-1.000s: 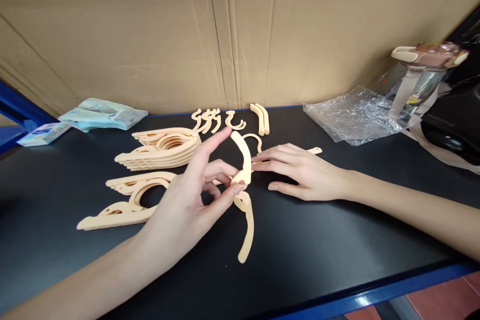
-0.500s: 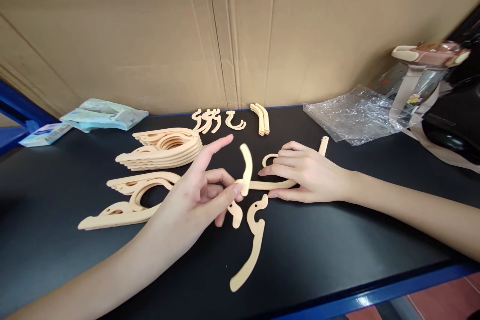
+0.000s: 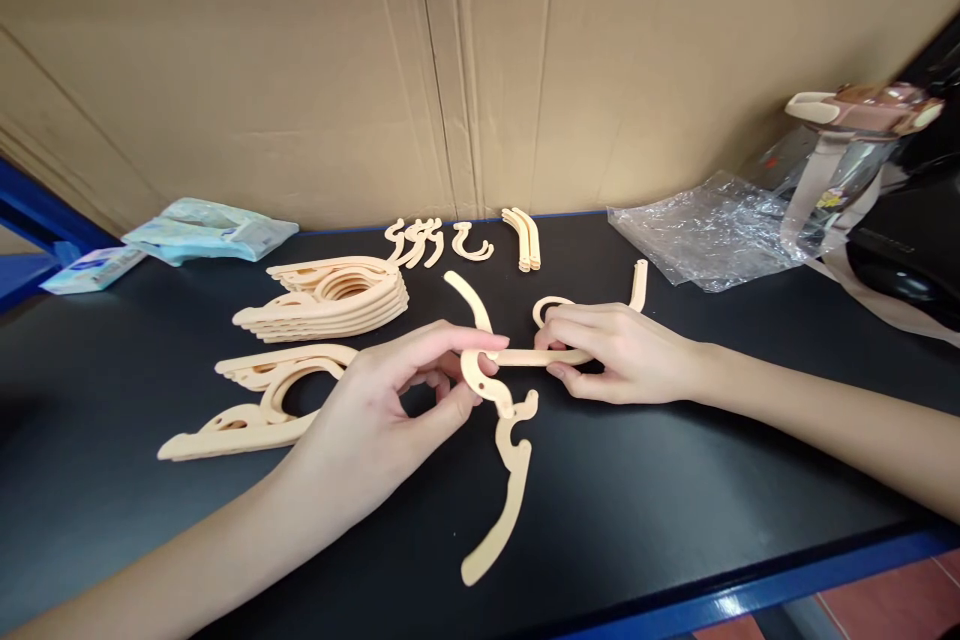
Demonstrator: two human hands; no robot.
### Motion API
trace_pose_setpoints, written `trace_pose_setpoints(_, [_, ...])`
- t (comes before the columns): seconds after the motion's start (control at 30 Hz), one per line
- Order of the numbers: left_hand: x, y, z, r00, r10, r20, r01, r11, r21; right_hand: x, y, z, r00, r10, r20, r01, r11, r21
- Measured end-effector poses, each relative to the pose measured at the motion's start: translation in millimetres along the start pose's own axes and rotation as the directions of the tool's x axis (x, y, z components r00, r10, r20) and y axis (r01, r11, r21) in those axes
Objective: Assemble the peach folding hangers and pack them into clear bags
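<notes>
1 pile [image 3: 240,436] is partly behind L hand [image 3: 386,385] (pinching curved pc [image 3: 472,372]), bag [image 3: 701,232] beyond R hand [image 3: 615,352] gripping bar [image 3: 526,358].

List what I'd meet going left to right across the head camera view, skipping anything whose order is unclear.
Small blue-and-white packet, larger light-blue packet, left hand, curved beige piece near the front, right hand, clear plastic wrap, bottle with a strap.

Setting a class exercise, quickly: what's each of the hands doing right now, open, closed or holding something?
Left hand: closed, pinching a curved cream piece.
Right hand: closed, holding a cream bar.
</notes>
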State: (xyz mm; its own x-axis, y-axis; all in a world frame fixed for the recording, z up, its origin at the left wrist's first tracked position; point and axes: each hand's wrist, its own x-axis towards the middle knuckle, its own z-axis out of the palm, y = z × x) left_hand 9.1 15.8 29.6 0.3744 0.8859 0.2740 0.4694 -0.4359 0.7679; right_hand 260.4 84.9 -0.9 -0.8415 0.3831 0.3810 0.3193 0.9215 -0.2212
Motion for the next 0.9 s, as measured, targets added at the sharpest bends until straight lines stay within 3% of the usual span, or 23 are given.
trace_pose_setpoints(0.1, [-4, 0, -1.2, 0.966, 0.258, 0.011, -0.251, 0.926, 0.284, 0, 0, 0, 1.0, 0.004, 0.016, -0.004, 1.0, -0.002])
trace_pose_setpoints(0.17, [-7, 1, -3.4, 0.891, 0.45, 0.054, -0.412, 0.756, 0.509, 0, 1, -1, 1.0, 0.013, 0.024, -0.013, 1.0, 0.007])
trace_pose_setpoints(0.27, [-10, 6, -6.9, 0.798, 0.597, 0.085, -0.439, 0.479, 0.761, -1, 0, 0, 0.999, 0.026, 0.035, -0.027, 0.999, 0.018])
trace_pose_setpoints(0.33, [-9, 9, -8.9, 0.783, 0.614, 0.096, -0.422, 0.412, 0.807, -1, -1, 0, 0.999, 0.037, 0.031, -0.038, 0.999, 0.03])
trace_pose_setpoints(0.4, [-8, 9, -10.7, 0.804, 0.58, 0.127, -0.436, 0.432, 0.789, -2, -1, 0, 0.998, 0.063, 0.027, -0.065, 0.995, 0.07])
trace_pose_setpoints(0.47, [-6, 6, -12.5, 0.856, 0.5, 0.132, -0.413, 0.509, 0.755, -2, -2, 0, 0.995, 0.096, 0.032, -0.099, 0.986, 0.134])
trace_pose_setpoints(0.57, [-1, 0, -14.2, 0.961, 0.27, 0.061, -0.226, 0.638, 0.736, -1, -2, -2, 0.987, 0.145, 0.063, -0.156, 0.958, 0.241])
trace_pose_setpoints(0.63, [1, -1, -13.9, 0.996, 0.09, 0.011, -0.069, 0.669, 0.74, -1, -1, -3, 0.98, 0.179, 0.087, -0.198, 0.926, 0.323])
trace_pose_setpoints(0.73, [2, 2, -11.0, 0.998, -0.049, -0.027, 0.053, 0.676, 0.735, 0, -1, -4, 0.967, 0.223, 0.119, -0.253, 0.858, 0.448])
trace_pose_setpoints(0.9, [0, 4, -5.5, 0.993, -0.036, 0.113, -0.046, 0.758, 0.651, 1, -4, -5, 0.943, 0.268, 0.197, -0.332, 0.745, 0.579])
